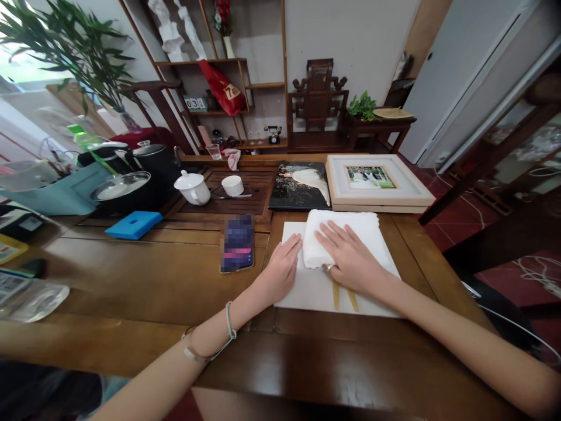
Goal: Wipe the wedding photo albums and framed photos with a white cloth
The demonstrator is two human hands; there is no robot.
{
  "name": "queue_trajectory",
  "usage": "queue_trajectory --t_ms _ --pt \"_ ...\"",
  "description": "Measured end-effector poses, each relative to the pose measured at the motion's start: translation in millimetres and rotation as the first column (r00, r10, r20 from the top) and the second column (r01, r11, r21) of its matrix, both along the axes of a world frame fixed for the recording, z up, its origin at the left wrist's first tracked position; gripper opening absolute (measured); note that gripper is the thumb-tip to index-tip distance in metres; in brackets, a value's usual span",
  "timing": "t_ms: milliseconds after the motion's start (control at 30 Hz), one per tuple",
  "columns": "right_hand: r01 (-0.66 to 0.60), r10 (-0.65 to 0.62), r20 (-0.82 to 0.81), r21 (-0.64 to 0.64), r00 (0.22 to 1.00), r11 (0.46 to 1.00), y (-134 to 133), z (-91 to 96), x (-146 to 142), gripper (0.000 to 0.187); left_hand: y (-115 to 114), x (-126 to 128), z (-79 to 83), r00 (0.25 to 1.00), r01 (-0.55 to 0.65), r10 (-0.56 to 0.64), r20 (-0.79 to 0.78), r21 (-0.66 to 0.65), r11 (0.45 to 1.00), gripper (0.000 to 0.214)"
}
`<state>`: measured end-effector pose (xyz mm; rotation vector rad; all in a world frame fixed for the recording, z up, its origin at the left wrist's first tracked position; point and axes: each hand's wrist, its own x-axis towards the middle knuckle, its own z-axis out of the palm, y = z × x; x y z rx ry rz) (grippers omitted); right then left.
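A white towel (350,231) lies folded on the wooden table (153,280), its upper part doubled over a flat lower layer with two yellow stripes (344,298). My right hand (346,254) rests flat on the folded part, fingers stretched out, a ring on one finger. My left hand (283,269) presses flat on the towel's left edge, fingers extended beside the fold. A bracelet sits on my left wrist.
A phone (237,242) lies just left of the towel. Behind it are a dark photo print (300,186) and a framed photo (377,182). A tea tray holds a white teapot (193,188) and cup (232,185). A blue box (134,224) and kettles stand at left.
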<state>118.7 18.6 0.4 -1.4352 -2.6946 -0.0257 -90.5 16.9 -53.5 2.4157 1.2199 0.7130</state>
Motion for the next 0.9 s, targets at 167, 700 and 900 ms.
queue_trajectory --t_ms 167,700,900 --pt "-0.084 0.082 0.042 0.031 0.996 0.996 -63.2 -2.5 -25.9 0.072 -0.3 -2.6 0.4 0.999 0.030 -0.029 0.022 -0.020 0.999 0.053" --pt "0.104 -0.103 -0.016 0.033 0.995 0.994 -2.7 -1.7 39.4 0.067 -0.7 -1.7 2.4 0.999 0.003 -0.004 -0.034 -0.025 1.000 0.048" --pt "-0.201 0.201 0.018 0.053 0.979 0.978 -92.0 -3.9 -12.0 0.073 1.5 -5.6 0.2 0.999 0.031 -0.031 -0.012 -0.034 0.999 0.051"
